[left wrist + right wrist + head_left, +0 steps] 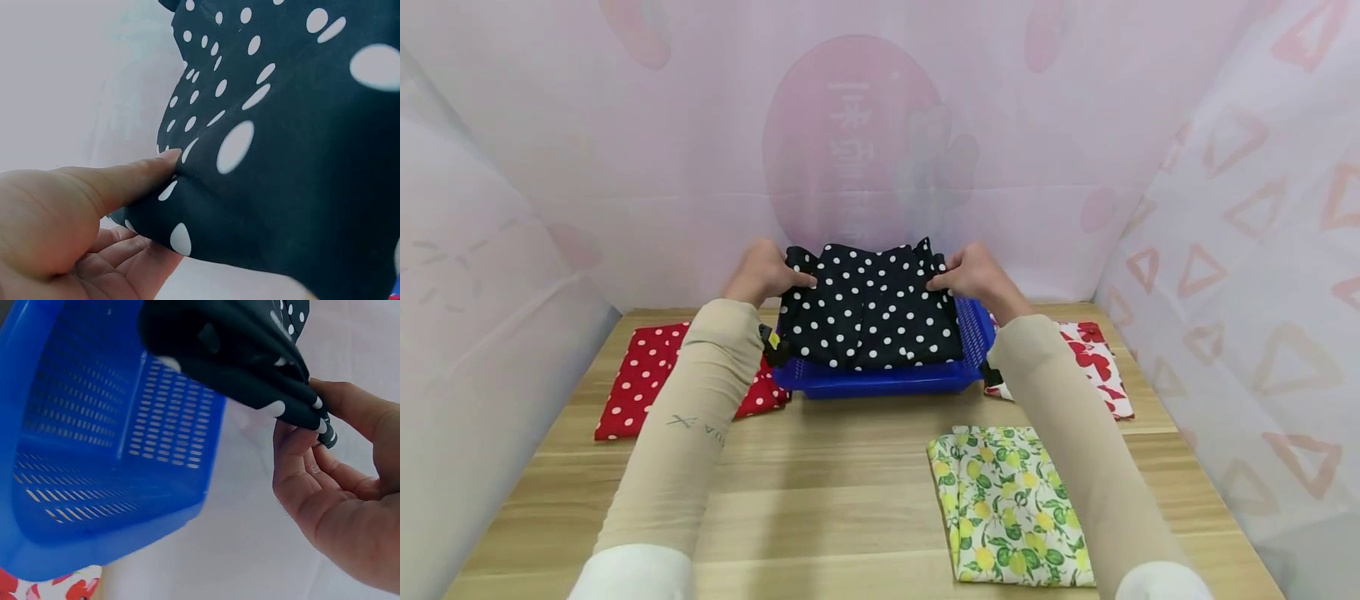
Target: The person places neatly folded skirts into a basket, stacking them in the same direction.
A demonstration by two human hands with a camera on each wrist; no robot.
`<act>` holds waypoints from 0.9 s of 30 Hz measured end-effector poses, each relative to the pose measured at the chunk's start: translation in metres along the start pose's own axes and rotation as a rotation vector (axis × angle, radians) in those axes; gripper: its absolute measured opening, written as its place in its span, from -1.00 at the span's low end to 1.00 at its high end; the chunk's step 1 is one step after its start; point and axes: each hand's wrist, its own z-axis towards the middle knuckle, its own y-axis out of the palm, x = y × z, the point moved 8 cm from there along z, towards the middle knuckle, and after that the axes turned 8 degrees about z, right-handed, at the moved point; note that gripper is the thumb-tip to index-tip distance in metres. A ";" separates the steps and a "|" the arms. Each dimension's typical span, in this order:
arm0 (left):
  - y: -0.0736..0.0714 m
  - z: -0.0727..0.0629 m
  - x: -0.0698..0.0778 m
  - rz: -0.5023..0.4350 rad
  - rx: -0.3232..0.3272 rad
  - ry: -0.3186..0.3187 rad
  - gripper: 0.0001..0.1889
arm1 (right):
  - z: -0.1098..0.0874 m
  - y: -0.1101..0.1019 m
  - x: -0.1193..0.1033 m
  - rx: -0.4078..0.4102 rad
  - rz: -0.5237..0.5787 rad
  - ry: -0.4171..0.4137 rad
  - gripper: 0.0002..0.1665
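A black cloth with white polka dots (872, 312) hangs between both hands above a blue plastic basket (880, 382). My left hand (767, 273) pinches the cloth's upper left edge between thumb and fingers; the left wrist view shows the thumb (140, 178) lying on top of the fabric. At the upper right corner my right hand (976, 275) pinches folded layers of the cloth, seen close in the right wrist view. The slotted wall of the basket (169, 419) shows there beside the cloth. Most of the basket's inside is hidden behind the fabric in the head view.
Left of the basket lies a red cloth with white dots (643, 375), partly under the left forearm. A red-and-white patterned cloth (1093, 362) is on the right. Nearer the front right lies a lemon-print cloth (1000, 508) on the wooden table (850, 500). Fabric walls enclose the table.
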 end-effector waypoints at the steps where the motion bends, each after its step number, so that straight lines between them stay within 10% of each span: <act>1: 0.002 0.001 0.001 -0.011 0.001 0.000 -0.52 | 0.002 0.001 0.002 0.003 -0.004 -0.002 -0.39; 27: 0.073 0.021 -0.004 0.104 -0.058 0.013 -0.37 | 0.025 0.036 0.052 0.081 -0.178 0.089 -0.33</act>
